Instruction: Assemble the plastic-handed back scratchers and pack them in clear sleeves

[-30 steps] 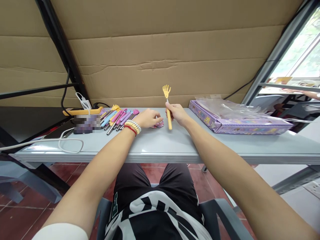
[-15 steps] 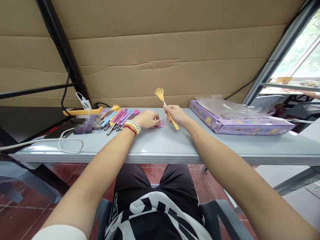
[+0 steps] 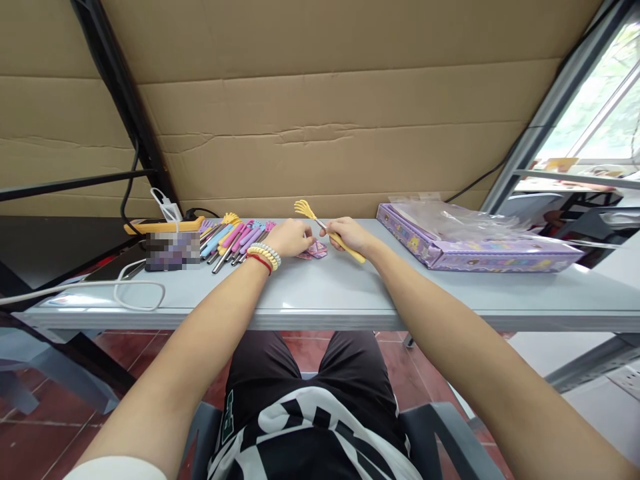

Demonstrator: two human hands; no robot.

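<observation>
My right hand (image 3: 349, 235) is closed around the yellow handle of a back scratcher (image 3: 354, 252) with a short metal shaft. Its yellow hand-shaped head (image 3: 303, 208) points left, just above my left hand (image 3: 290, 238). My left hand rests low over the table with its fingers curled together; whether something small sits between them is hidden. Small pink patterned pieces (image 3: 317, 251) lie flat under and beside its fingertips. To its left is a pile of back scratchers (image 3: 239, 239) in pink, purple, blue and yellow, their metal shafts toward me.
A purple printed box (image 3: 500, 255) with clear plastic bags (image 3: 450, 217) on top stands on the right of the grey table (image 3: 320, 293). On the left are a blurred-out device (image 3: 173, 251), a white cable (image 3: 140, 307) and a yellow object (image 3: 160, 227). Cardboard (image 3: 320, 133) walls the back.
The back scratcher's head has swung down and to the left, toward my left hand. My left hand has shifted slightly left, showing more of the pink pieces.
</observation>
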